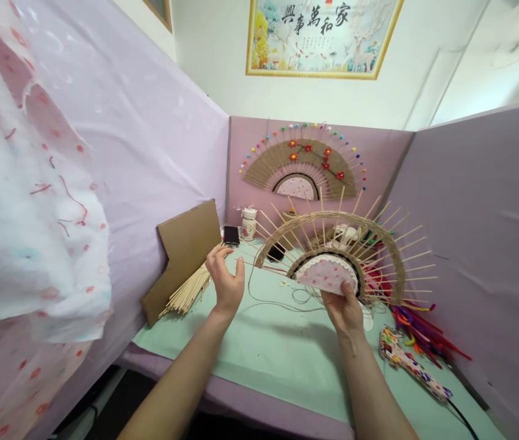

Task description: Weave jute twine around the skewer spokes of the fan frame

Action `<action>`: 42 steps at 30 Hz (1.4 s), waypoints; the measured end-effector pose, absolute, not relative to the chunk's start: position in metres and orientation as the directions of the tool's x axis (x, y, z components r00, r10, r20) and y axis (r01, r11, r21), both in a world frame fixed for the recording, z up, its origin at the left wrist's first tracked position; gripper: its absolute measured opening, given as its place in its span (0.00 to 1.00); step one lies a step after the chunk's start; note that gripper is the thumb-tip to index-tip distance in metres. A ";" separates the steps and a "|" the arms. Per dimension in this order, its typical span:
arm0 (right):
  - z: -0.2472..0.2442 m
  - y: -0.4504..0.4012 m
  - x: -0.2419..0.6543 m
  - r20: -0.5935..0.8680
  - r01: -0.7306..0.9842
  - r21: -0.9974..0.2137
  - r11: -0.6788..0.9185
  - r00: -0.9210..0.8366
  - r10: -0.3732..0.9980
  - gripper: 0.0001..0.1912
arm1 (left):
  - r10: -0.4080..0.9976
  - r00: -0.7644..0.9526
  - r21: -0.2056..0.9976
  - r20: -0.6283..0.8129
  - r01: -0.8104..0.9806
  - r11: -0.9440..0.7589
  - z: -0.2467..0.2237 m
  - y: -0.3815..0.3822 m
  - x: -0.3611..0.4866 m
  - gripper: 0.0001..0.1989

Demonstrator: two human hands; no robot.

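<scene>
My right hand (344,305) grips the lower edge of a fan frame (328,273), thumb on its pink patterned half-disc. Thin wooden sticks radiate from the half-disc through a woven twine arc (339,217). My left hand (226,275) is raised left of the frame, its fingers curved and apart from the thumb, with nothing visible between them. A loose strand of twine (264,301) hangs from the frame's left end and loops over the green tabletop (278,360).
A bundle of sticks (188,293) lies by folded cardboard (190,244) at left. A patterned glue gun (413,366) and colourful pipe cleaners (424,333) are at right. Behind are a white jar (249,224), a phone (231,236) and a decorated fan (305,153).
</scene>
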State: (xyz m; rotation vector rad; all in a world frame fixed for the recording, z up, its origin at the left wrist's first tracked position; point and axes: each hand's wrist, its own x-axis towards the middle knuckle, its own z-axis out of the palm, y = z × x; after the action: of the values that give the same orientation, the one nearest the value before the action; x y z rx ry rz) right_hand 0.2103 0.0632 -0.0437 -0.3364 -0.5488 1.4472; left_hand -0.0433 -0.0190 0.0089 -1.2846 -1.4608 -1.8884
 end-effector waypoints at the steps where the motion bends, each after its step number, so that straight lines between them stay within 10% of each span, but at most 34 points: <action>1: -0.044 0.063 0.210 0.155 -0.836 -0.538 0.109 0.030 0.987 0.19 | 0.223 -0.467 0.517 0.856 0.792 -0.325 0.006 -0.019 -0.041 0.08; 28: -0.044 0.063 0.211 0.170 -0.818 -0.562 0.122 0.030 0.985 0.17 | 0.279 -0.332 0.415 0.901 0.846 -0.335 -0.017 -0.014 -0.032 0.12; 35: -0.043 0.064 0.213 0.175 -0.817 -0.560 0.141 0.050 0.983 0.17 | 0.439 -0.605 0.744 0.664 0.477 -0.467 -0.026 -0.016 -0.032 0.15; 42: -0.040 0.061 0.211 0.147 -0.831 -0.540 0.133 0.063 0.987 0.16 | 0.743 -0.454 0.796 0.492 -0.111 -0.595 -0.019 -0.008 -0.025 0.17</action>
State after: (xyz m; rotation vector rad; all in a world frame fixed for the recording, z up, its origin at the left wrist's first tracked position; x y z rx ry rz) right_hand 0.2106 0.0605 -0.0403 -0.3526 -0.5451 1.4170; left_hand -0.0250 -0.0083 -0.0192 -1.7082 -1.3700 -2.9823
